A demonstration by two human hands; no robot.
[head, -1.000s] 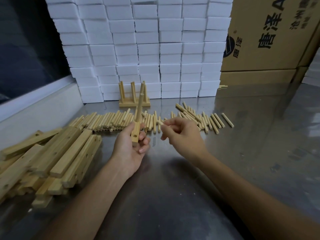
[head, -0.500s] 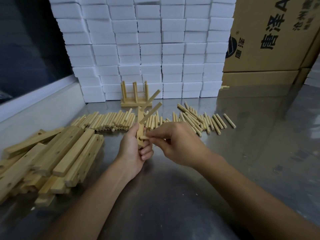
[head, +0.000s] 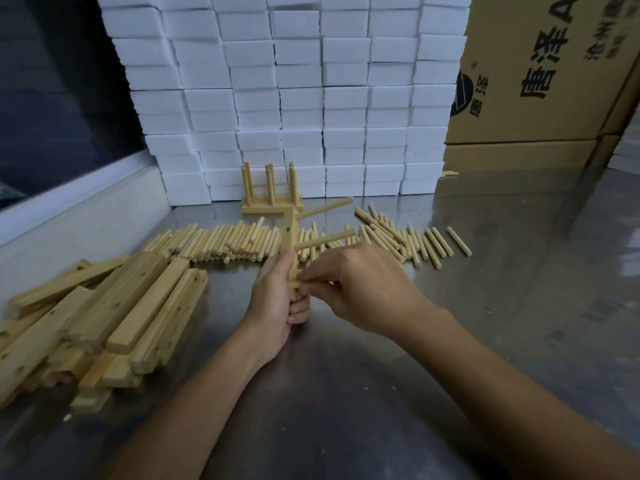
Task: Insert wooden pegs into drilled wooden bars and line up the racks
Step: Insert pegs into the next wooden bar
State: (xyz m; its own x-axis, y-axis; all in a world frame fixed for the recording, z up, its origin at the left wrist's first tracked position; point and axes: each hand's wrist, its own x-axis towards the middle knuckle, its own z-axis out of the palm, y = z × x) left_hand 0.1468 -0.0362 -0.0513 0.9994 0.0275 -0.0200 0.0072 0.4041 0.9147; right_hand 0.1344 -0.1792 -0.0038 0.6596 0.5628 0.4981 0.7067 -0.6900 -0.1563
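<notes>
— While my left hand [head: 277, 299] grips the drilled bar [head: 293, 237] upright at the middle of the frame, fingers curled round its lower end, what would you say I'm doing?

— Pegging it. Two pegs already stick out of that bar toward the right: the upper peg [head: 327, 207] and the middle peg [head: 325, 239]. What is your right hand [head: 360, 285] up to?

— Its fingertips are pinched together right against the bar's lower part, just beside my left thumb. I judge they pinch a third peg going into the lowest hole, but the peg itself is almost wholly hidden, so I can't be certain.

— Then the step is the last peg of this bar. What does the next move call for?

— Pushing the peg straight along the hole's line while the left hand braces the bar, so it doesn't skew or jam. After that the bar should go to stand by the finished rack [head: 272, 192], which sits upright at the upper middle, against the white foam blocks [head: 311, 98].

— And your supplies?

— Loose pegs [head: 221, 242] lie in a row across the table [head: 346, 393] behind my hands; undrilled-side-up and drilled bars are heaped in the bar pile [head: 104, 306] at the left of the frame.
</notes>
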